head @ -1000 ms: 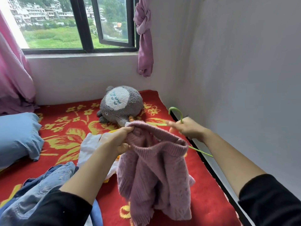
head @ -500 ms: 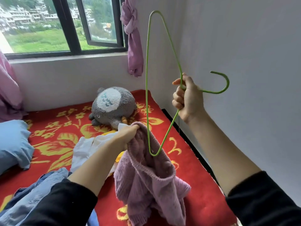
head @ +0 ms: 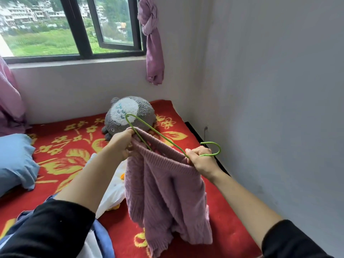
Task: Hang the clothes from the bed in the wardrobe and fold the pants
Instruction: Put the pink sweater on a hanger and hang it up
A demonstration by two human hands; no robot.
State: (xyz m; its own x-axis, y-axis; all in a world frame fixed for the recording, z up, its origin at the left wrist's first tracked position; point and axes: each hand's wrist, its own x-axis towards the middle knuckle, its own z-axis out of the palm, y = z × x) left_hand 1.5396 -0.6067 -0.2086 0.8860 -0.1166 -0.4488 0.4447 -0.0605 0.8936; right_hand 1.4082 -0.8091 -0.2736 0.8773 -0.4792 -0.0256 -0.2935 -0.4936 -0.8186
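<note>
A pink knitted sweater [head: 167,198] hangs above the red flowered bed [head: 74,146], stretched between both hands. My left hand [head: 121,144] pinches the ribbed opening at its left end. My right hand [head: 202,161] grips the opening's right end together with the neck of a thin green wire hanger [head: 156,132]. One hanger arm dips into the opening; the hook points right, toward the wall. The sweater's lower part trails onto the bed.
A grey plush toy [head: 128,116] lies behind the hands. White clothing [head: 113,190] sits under the sweater, blue denim [head: 100,239] at lower left. A blue pillow [head: 14,162] is left. White walls close in at right and behind; knotted pink curtain [head: 153,43] hangs by the window.
My right hand has brought the hanger down from upright beside the wall to lie across the sweater's opening. The left hand still holds the sweater and has lifted it slightly.
</note>
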